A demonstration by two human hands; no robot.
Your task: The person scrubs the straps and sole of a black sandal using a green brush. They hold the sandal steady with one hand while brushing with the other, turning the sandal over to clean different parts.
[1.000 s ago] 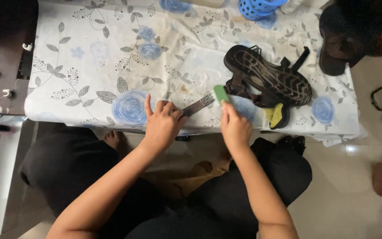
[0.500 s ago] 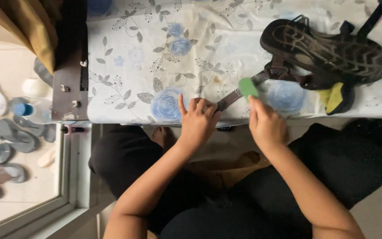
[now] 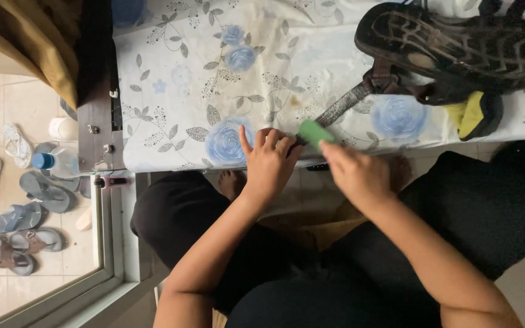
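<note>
Left hand (image 3: 268,161) fingers spread, pinning grey strap (image 3: 343,106) at near edge of floral cloth (image 3: 177,91). Right hand (image 3: 352,173) pinches green block (image 3: 315,131) against strap. Beyond block: black sandal (image 3: 457,45), sole up, yellow lining.

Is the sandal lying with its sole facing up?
Yes, the sandal rests on the flowered cloth with its dark treaded sole turned up toward the camera.
</note>
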